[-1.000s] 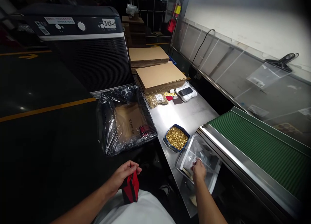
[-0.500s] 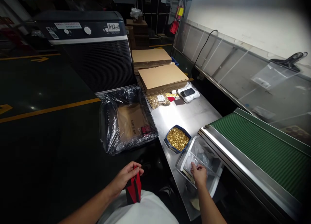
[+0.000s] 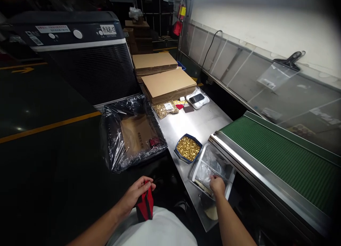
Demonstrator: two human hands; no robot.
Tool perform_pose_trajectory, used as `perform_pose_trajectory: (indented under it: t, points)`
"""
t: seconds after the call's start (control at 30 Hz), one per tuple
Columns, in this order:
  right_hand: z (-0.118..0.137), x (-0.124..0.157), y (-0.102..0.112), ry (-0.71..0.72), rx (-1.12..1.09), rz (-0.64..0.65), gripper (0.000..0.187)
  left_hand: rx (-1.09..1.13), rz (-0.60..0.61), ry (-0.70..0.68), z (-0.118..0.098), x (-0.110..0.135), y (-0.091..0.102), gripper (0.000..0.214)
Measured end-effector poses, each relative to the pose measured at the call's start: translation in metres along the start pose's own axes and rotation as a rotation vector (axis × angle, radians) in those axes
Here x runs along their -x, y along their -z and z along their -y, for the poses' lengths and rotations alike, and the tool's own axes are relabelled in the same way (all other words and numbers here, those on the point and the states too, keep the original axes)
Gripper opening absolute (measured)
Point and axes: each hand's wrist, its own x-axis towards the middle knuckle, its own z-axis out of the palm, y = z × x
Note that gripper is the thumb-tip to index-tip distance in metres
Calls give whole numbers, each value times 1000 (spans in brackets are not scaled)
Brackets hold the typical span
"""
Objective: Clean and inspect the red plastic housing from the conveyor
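Note:
My left hand is closed on the top of a red and black pouch that hangs over my lap. My right hand reaches into a clear plastic tray on the steel table and pinches a clear plastic bag lying there. Just beyond the tray sits a blue tray full of small brass parts.
A cardboard box lined with clear film stands left of the table. Flat cardboard stacks, a bag of brass parts and a phone lie farther back. A green conveyor belt runs on the right. A large black machine stands behind.
The view has shifted slightly. My right hand has stayed in the clear tray, closing its fingers on the plastic bag. My left hand still holds the pouch.

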Motion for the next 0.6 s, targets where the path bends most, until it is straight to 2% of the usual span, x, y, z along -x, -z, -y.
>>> perform_pose_trajectory:
  t: [0.23,0.4,0.6]
  points:
    - [5,32,4,57,44,-145,42,-22,1,12,-2,-3,1,52]
    - [7,35,3,147,80,-204,34,-55,18,6,-4,-5,4,52]
    - [8,26,-15,304,-25,-80,27,-62,9,14,-6,-4,9,51]
